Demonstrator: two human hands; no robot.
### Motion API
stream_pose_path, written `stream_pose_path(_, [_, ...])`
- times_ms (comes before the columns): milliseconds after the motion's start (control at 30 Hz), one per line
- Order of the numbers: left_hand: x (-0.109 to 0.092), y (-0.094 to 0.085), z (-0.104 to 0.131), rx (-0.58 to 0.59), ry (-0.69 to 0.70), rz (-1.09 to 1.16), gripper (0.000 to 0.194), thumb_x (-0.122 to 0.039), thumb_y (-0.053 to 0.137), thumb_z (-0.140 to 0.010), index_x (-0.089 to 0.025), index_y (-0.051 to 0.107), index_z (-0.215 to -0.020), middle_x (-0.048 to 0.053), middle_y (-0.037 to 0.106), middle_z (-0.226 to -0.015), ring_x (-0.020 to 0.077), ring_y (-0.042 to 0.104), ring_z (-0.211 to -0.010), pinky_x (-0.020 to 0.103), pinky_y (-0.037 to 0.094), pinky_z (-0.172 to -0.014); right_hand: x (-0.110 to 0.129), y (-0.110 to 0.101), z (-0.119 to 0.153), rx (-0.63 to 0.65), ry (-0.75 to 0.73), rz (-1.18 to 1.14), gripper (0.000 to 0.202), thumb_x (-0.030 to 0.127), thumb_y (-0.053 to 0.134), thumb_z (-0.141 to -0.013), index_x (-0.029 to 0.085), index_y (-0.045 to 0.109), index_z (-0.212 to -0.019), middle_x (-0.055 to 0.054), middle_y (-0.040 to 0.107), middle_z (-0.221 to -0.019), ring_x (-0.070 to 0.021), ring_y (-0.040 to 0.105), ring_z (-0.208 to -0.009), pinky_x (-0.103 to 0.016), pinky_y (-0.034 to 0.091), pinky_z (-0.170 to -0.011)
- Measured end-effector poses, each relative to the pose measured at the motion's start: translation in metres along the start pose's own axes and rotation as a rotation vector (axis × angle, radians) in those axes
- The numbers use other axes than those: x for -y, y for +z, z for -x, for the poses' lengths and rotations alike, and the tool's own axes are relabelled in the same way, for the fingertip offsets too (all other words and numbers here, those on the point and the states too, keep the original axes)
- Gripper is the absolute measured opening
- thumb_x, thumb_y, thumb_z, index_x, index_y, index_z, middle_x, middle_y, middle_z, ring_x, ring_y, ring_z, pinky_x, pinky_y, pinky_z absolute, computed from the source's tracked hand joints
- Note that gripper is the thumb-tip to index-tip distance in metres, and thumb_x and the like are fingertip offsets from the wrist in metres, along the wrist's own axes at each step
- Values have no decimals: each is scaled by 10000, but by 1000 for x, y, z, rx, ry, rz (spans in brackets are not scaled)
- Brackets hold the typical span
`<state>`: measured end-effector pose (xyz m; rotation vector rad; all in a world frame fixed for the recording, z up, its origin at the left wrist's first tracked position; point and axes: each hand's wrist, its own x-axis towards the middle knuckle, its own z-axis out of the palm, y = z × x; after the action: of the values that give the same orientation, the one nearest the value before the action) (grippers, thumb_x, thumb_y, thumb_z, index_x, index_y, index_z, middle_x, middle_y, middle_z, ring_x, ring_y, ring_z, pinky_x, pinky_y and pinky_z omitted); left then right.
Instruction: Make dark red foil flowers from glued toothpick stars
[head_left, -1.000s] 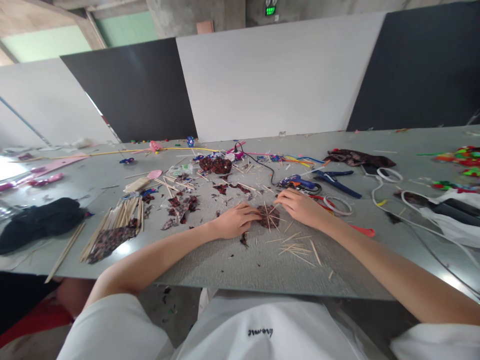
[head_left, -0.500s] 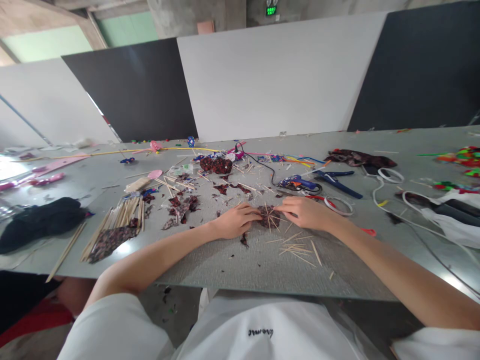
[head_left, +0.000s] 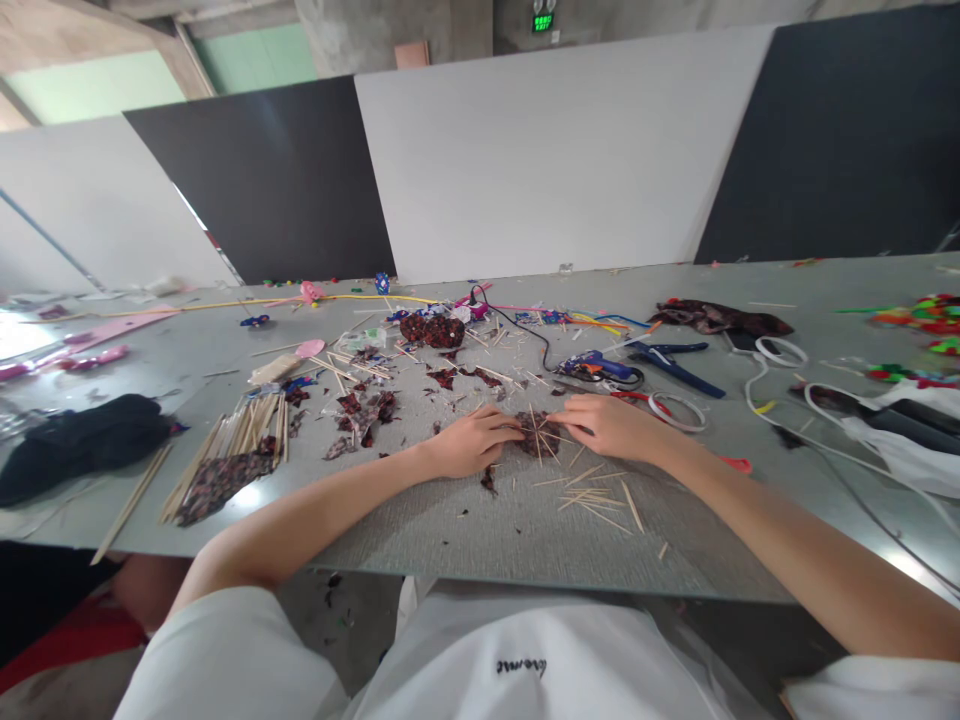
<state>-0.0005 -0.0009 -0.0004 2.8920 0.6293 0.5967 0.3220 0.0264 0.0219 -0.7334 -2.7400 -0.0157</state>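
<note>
too small to tell: whether the right hand (head_left: 609,427) grips a stick (head_left: 556,435).

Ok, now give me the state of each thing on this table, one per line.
Left hand: at patch's left edge
Right hand: at its right edge
Dark patch: flat, sticks crossed on it
Glue gun: lying down
Blue-handled tool: handles spread
Black cloth: crumpled

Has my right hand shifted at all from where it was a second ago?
Yes. The right hand has come slightly toward the near edge of the table, judged against the blue glue gun, with a wider gap between them now.
</note>
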Motion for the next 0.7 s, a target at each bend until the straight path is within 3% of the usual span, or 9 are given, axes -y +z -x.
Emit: stream_pose_path(700, [0, 0, 0, -1, -8, 7, 432, -139, 426, -1039, -225, 657, -1394, 107, 663, -1415, 255, 565, -1329, 469, 489, -1164, 1, 2, -1, 17, 21, 1, 332, 215, 511, -1048, 219, 766, -1261, -82, 776, -1051, -234, 708, -988, -383, 565, -903])
